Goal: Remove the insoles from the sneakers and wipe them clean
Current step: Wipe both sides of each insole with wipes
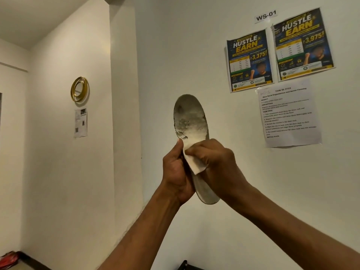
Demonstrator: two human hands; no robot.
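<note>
Insole held up, wipe against it

Left hand (178, 172) curled round the lower half of the insole (191, 117), holding it upright. Right hand (216, 162) grips a white wipe (195, 164), pressed to the insole's middle. Upper part grey and blotched. Behind, on the wall: two posters (249, 61), a printed sheet (288, 115).

Only a sliver of floor (23, 267) shows at the lower left of the frame; a red item (8, 260), blurred, lies on it.
</note>
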